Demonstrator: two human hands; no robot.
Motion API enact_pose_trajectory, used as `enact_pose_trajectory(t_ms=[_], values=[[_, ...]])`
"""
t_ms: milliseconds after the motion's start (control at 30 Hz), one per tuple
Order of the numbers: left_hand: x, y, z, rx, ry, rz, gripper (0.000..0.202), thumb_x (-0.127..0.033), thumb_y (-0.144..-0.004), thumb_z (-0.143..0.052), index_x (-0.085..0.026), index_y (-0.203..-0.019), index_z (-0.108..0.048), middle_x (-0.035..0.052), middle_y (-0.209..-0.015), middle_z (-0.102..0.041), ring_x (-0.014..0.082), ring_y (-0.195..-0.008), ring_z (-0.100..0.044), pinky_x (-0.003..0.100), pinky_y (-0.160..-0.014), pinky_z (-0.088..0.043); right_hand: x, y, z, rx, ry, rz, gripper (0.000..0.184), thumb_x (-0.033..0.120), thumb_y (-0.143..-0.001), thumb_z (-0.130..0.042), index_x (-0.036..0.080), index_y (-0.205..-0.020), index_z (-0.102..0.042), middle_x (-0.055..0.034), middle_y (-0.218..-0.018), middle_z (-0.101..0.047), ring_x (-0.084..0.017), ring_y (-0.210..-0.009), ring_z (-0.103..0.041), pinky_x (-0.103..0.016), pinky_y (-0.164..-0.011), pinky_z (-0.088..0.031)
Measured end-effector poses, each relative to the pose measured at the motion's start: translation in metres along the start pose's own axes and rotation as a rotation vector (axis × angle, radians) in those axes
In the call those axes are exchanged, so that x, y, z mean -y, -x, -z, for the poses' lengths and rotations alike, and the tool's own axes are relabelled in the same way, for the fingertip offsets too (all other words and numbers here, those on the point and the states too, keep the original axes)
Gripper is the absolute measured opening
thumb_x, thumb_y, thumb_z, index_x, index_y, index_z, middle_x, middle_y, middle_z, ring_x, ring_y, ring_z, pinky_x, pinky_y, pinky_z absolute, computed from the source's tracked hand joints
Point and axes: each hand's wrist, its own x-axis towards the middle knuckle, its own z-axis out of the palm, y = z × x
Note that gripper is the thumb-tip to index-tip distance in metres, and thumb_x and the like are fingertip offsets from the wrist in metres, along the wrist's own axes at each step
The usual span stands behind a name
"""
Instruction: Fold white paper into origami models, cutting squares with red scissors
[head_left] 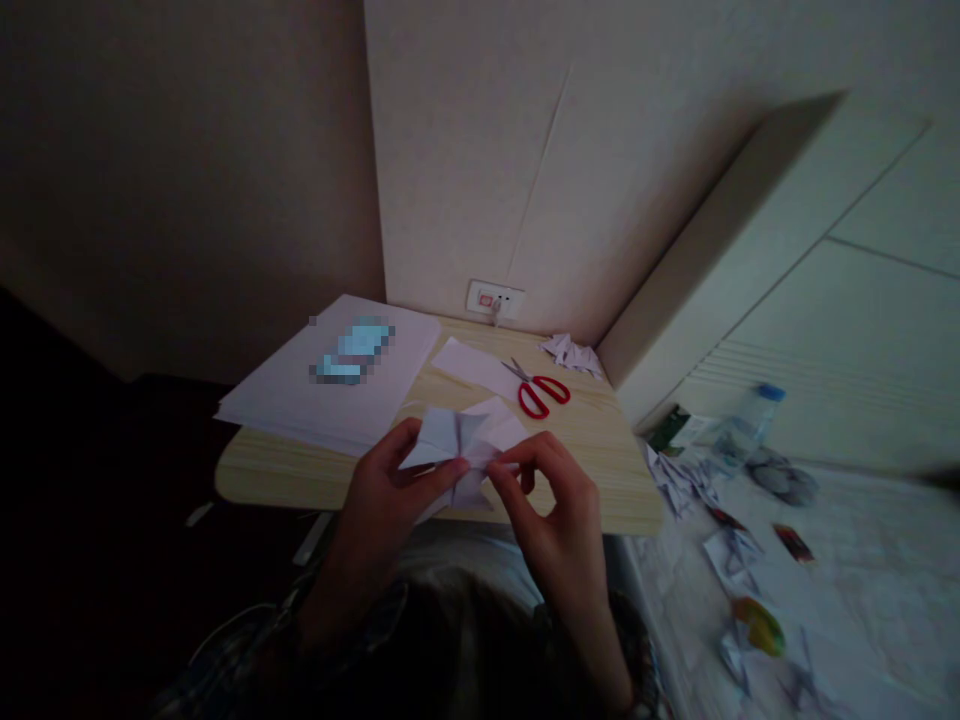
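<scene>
Above the front edge of a small wooden table [585, 470], both hands hold a piece of folded white paper [465, 440] with several creased flaps. My left hand [394, 490] grips its left side, thumb pressed on the front near the middle. With thumb and index finger, my right hand [551, 495] pinches the paper's right side; its other fingers are curled. Red-handled scissors [534, 385] lie beyond the hands, blades partly apart. Their blade tips reach over a white paper strip [472, 365].
A stack of white sheets [300, 375] with a pixelated phone-like object [352, 350] covers the table's left side. Folded paper pieces [571, 354] sit by the wall below a socket [495, 298]. A bed [892, 560] at right holds a plastic bottle [750, 425] and more folded papers.
</scene>
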Motion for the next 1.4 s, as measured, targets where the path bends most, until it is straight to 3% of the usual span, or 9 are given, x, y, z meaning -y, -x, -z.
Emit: enact_pose_trajectory(t_ms=[233, 433, 600, 833, 1000, 1233, 1400], values=[[0.0031, 0.0016, -0.0021, -0.027, 0.075, 0.008, 0.035, -0.024, -0.055, -0.088, -0.017, -0.082, -0.068, -0.0017, -0.075, -0.073, 0.0159, -0.067, -0.071, 0.022, -0.064, -0.057, 0.0037, 0.0014, -0.002, -0.038, -0.034, -0.017, 0.021, 0.013, -0.083, -0.061, 0.021, -0.067, -0.05, 0.003, -0.068, -0.05, -0.015, -0.067, -0.049, -0.027, -0.062, -0.038], [0.004, 0.0017, -0.0022, -0.012, 0.077, -0.033, 0.028, -0.016, -0.053, -0.087, -0.016, -0.072, -0.066, -0.0046, -0.067, -0.069, 0.0126, -0.064, -0.064, 0.019, -0.061, -0.052, 0.0047, 0.0014, -0.0047, -0.068, -0.156, -0.062, 0.017, 0.012, -0.081, -0.06, 0.022, -0.07, -0.053, 0.0, -0.079, -0.059, -0.017, -0.079, -0.055, -0.03, -0.072, -0.042], [0.0034, 0.0035, -0.0009, 0.012, 0.051, -0.046, 0.026, -0.018, -0.057, -0.085, -0.017, -0.075, -0.067, -0.0034, -0.071, -0.07, 0.0138, -0.068, -0.063, 0.02, -0.063, -0.05, 0.0027, 0.0024, -0.0077, -0.071, -0.229, -0.16, 0.015, 0.016, -0.081, -0.06, 0.022, -0.07, -0.052, 0.0013, -0.074, -0.058, -0.016, -0.072, -0.054, -0.028, -0.067, -0.042], [0.0039, 0.0035, 0.0012, 0.025, -0.11, -0.109, 0.031, -0.023, -0.059, -0.086, -0.02, -0.079, -0.062, -0.0053, -0.069, -0.065, 0.0135, -0.066, -0.061, 0.02, -0.062, -0.048, -0.0004, 0.003, -0.0096, -0.079, -0.23, -0.147, 0.014, 0.015, -0.08, -0.061, 0.022, -0.07, -0.053, 0.0015, -0.071, -0.057, -0.016, -0.071, -0.053, -0.028, -0.066, -0.042], [0.0059, 0.0019, 0.0026, -0.001, -0.029, -0.078, 0.034, -0.023, -0.058, -0.086, -0.02, -0.079, -0.06, -0.0083, -0.064, -0.062, 0.0096, -0.06, -0.057, 0.017, -0.058, -0.046, -0.0007, 0.0029, -0.0096, -0.053, -0.277, -0.167, 0.011, 0.017, -0.079, -0.063, 0.021, -0.071, -0.056, 0.0013, -0.072, -0.058, -0.016, -0.071, -0.054, -0.029, -0.067, -0.043], [0.0049, 0.0024, 0.0, -0.002, 0.073, -0.024, 0.032, -0.02, -0.056, -0.087, -0.019, -0.077, -0.062, -0.0074, -0.064, -0.065, 0.011, -0.06, -0.062, 0.018, -0.059, -0.05, -0.0026, 0.0034, -0.0091, -0.048, -0.341, -0.231, 0.011, 0.018, -0.078, -0.067, 0.021, -0.07, -0.059, 0.0013, -0.07, -0.061, -0.016, -0.072, -0.057, -0.029, -0.069, -0.044], [0.0044, 0.0021, -0.0007, 0.005, 0.04, -0.079, 0.028, -0.017, -0.06, -0.085, -0.019, -0.072, -0.06, -0.0094, -0.061, -0.061, 0.0077, -0.058, -0.058, 0.015, -0.056, -0.048, -0.0033, 0.0025, -0.0092, -0.054, -0.365, -0.253, 0.011, 0.019, -0.077, -0.067, 0.021, -0.069, -0.059, 0.0009, -0.07, -0.062, -0.017, -0.072, -0.057, -0.03, -0.069, -0.045]])
